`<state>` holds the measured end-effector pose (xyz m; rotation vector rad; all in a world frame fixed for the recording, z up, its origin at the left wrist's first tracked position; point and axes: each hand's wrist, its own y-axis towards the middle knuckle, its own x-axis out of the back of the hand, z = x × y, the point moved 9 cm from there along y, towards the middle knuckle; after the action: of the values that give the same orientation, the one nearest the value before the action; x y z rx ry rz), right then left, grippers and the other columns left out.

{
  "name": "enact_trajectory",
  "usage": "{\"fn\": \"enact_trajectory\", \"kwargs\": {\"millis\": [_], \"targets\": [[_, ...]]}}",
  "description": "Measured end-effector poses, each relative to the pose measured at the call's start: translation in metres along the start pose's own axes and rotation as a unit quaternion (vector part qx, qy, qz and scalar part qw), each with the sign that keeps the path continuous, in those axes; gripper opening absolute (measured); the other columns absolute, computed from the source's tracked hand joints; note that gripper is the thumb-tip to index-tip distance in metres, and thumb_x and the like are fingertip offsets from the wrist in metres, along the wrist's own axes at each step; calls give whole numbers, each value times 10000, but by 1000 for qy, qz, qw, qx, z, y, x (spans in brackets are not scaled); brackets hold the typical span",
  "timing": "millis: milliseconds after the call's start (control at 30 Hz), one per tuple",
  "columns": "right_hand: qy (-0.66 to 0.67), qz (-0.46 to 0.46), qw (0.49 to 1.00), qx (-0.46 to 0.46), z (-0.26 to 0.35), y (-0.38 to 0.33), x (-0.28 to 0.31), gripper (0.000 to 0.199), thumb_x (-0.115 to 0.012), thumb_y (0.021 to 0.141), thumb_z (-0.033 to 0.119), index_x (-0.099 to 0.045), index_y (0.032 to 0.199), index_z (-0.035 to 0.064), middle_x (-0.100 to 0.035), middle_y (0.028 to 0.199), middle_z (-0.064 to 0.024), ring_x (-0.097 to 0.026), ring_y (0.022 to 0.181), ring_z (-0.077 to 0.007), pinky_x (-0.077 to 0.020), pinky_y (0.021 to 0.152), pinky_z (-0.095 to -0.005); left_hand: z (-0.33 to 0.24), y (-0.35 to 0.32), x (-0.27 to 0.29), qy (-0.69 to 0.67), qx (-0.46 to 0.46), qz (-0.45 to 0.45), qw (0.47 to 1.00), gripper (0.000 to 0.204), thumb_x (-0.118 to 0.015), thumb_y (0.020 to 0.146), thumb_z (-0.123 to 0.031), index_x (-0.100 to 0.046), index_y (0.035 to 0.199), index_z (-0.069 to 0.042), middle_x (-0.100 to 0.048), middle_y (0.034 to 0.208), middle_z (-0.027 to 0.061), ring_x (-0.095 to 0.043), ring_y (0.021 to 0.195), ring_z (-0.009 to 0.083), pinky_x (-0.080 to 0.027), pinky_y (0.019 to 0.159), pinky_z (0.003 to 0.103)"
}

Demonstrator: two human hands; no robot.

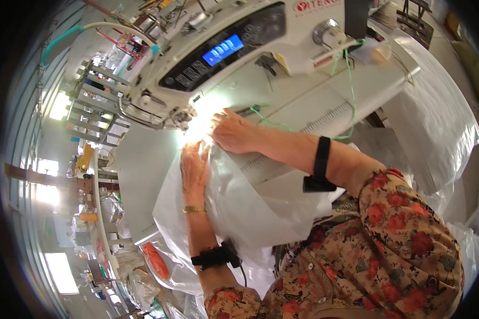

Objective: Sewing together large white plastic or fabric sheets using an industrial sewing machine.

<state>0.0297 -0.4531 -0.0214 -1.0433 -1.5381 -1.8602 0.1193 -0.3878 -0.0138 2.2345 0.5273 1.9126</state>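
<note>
An industrial sewing machine [298,32] with a dark control panel and a lit blue display stands over a pale work table. Its bright lamp washes out the spot around the needle. A translucent white plastic sheet [229,196] runs from under that spot down over the table's near edge onto my lap. My left hand [194,167] lies stretched out on the sheet, just short of the needle area, its fingertips lost in glare. My right hand [233,133] is closer to the machine, with fingers curled and pinched on the sheet's edge; their tips are partly hidden by the light.
Green thread [352,106] hangs from the machine's right end across the table. A ruler scale [324,118] marks the tabletop. More plastic sheeting [436,117] drapes at the right. An orange item [156,260] lies low at the left, near metal racks [98,101] and a long bench.
</note>
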Motion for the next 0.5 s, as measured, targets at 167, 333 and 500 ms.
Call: {"fn": "enact_trajectory", "kwargs": {"millis": [167,333,500], "targets": [[84,111,990,-33,7,-7,12,244,-541,935,223,-656,1103,89,-631,1213,-96,-531,1215,-257,-418,970,-455,9,-2,-5,-10,0,-1,1000,360,-548,981,-301,-639,1157,-1,-604,1074,211,-567,1043,366,-450,924,452],[163,26,985,53,10,-65,120,302,-594,930,270,-669,1152,79,-688,1066,-123,-646,997,-313,-498,851,-447,20,-3,-7,-36,-25,-40,998,274,-609,955,-211,-649,1099,19,-630,1079,179,-593,1011,337,-472,905,428],[180,167,969,21,-36,-95,235,261,-573,943,281,-651,1057,60,-640,775,-171,-644,745,-345,-485,670,-425,21,-1,-7,-110,-42,-56,991,209,-624,941,-124,-651,1061,46,-643,1052,167,-605,973,319,-476,897,408]]}}
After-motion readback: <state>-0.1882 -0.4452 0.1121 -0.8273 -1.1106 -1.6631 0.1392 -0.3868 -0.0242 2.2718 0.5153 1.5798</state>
